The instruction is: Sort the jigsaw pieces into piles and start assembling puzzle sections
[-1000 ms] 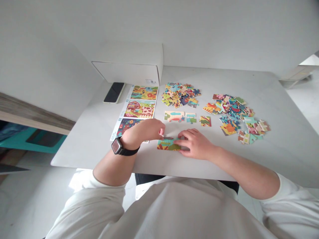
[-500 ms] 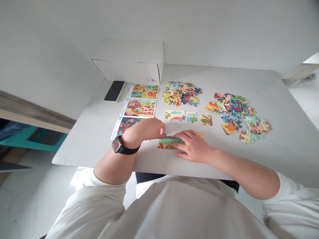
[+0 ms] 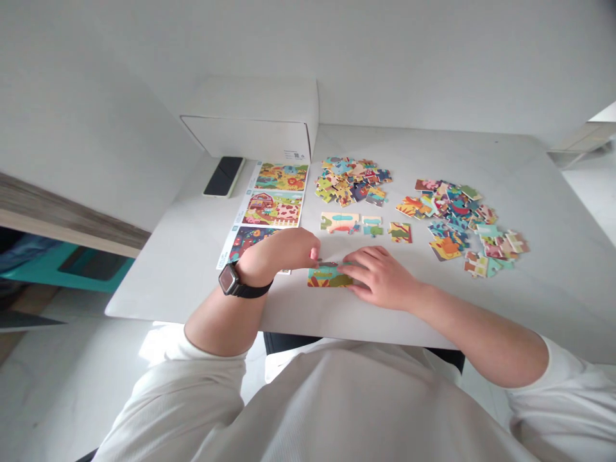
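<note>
A joined strip of jigsaw pieces (image 3: 327,276) lies near the front edge of the table, showing turquoise, green and red-orange patterns. My right hand (image 3: 385,279) rests over its right end, fingers stretched out and touching it; part of the strip is hidden beneath. At the upper left corner of the strip is my left hand (image 3: 289,249), its fingers curled in and mostly hidden, so what they pinch does not show. Just beyond my hands lie a joined puzzle section (image 3: 340,222), a small joined pair (image 3: 372,226) and a single puzzle piece (image 3: 400,232).
Heaps of loose puzzle pieces lie at the back (image 3: 353,179) and on the right (image 3: 457,215). A picture sheet (image 3: 273,208) is partly under my left arm. Behind it stand a white box (image 3: 245,138) and a phone (image 3: 224,176).
My right hand has slid slightly right, uncovering more of the strip. A yellow edge seen beyond that hand earlier no longer shows. My left hand stays nearly in place.
</note>
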The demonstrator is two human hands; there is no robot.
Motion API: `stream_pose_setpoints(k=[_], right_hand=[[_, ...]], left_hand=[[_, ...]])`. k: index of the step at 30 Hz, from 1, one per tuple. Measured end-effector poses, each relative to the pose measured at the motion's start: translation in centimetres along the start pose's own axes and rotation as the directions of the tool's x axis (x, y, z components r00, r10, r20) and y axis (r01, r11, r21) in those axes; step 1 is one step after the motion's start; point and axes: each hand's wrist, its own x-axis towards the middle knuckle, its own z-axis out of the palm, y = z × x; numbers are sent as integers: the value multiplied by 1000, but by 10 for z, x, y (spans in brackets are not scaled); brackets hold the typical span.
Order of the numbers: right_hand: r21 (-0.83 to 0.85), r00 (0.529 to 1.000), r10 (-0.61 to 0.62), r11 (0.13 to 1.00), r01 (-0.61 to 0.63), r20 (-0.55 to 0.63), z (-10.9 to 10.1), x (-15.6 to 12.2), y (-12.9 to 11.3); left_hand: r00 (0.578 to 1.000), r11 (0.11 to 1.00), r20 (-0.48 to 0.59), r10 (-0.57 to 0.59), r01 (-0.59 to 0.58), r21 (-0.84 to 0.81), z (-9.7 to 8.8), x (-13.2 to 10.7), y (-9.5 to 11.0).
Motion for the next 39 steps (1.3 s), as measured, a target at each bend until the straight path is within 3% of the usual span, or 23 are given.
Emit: stream_pose_setpoints(k=[14, 26, 39], right_hand=[[23, 1000, 2, 1000, -3, 7, 1, 2, 4], [77, 999, 29, 997, -27, -30, -1, -2, 11], [61, 999, 8, 998, -5, -40, 5, -3, 13]], left_hand=[[1000, 1000, -12, 9, -9, -7, 0, 1, 0], [994, 999, -100, 40, -36, 40, 2, 2, -10], [997, 997, -66, 44, -47, -56, 6, 6, 3]])
